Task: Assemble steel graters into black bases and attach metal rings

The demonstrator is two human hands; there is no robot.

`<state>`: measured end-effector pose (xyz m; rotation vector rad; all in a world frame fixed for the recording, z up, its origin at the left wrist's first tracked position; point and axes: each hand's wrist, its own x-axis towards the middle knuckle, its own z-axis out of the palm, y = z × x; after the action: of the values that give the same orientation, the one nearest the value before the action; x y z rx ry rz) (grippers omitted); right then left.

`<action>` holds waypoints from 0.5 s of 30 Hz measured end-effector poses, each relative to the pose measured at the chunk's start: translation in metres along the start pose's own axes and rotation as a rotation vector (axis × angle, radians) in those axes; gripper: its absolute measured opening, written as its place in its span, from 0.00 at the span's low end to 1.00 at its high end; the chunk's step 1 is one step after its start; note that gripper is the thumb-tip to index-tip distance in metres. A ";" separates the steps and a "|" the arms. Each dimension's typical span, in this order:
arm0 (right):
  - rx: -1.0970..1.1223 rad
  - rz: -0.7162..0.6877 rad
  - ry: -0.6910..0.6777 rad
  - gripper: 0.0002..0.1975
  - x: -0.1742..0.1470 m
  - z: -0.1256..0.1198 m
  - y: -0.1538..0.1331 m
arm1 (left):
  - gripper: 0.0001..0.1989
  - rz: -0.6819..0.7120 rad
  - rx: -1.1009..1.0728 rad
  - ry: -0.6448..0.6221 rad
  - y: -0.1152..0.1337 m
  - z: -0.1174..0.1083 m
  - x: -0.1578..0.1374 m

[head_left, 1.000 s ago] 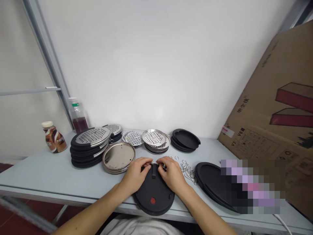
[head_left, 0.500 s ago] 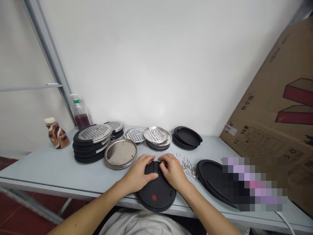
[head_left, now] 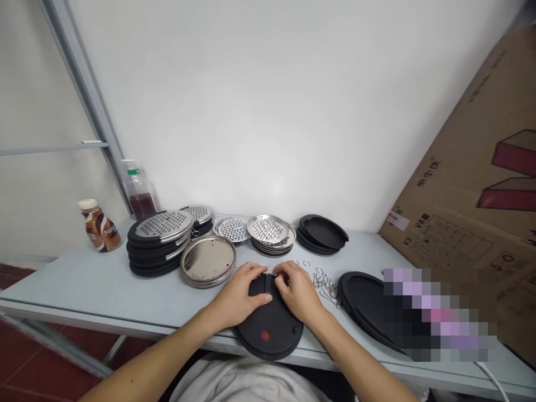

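Observation:
At the table's front edge lies a round black plastic disc (head_left: 272, 329) with a red dot and a small knob on its face. My left hand (head_left: 243, 296) grips its upper left side, thumb on the face and fingertips at the top edge. At the same edge my right hand (head_left: 295, 290) has its fingers closed on a small metal wire piece (head_left: 271, 272), mostly hidden by the fingertips. A narrow slot or strip runs down the disc between both hands. Loose metal wire clips and rings (head_left: 324, 285) lie right of my right hand.
Left stand stacked black-rimmed graters (head_left: 161, 237) and steel discs (head_left: 209, 259). Behind are perforated grater plates (head_left: 268, 229) and black round trays (head_left: 322, 231). More black discs (head_left: 364, 301) lie right, beside a large carton (head_left: 456, 195). Two bottles (head_left: 100, 226) stand far left.
The view has shifted very slightly. Both hands keep nearly the same hold at the disc's top edge, with only slight finger movement.

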<state>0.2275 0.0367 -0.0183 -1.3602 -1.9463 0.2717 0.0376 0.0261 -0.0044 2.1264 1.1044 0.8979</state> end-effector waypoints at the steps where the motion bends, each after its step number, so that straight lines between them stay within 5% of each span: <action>1: 0.002 0.001 0.000 0.10 0.000 0.000 0.000 | 0.27 0.000 0.001 0.000 0.000 0.000 0.000; 15: 0.018 0.004 0.019 0.11 -0.001 -0.002 0.001 | 0.27 -0.006 -0.021 0.015 0.002 -0.001 0.000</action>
<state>0.2296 0.0357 -0.0182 -1.3504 -1.9217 0.2759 0.0381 0.0253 -0.0024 2.1019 1.1037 0.9203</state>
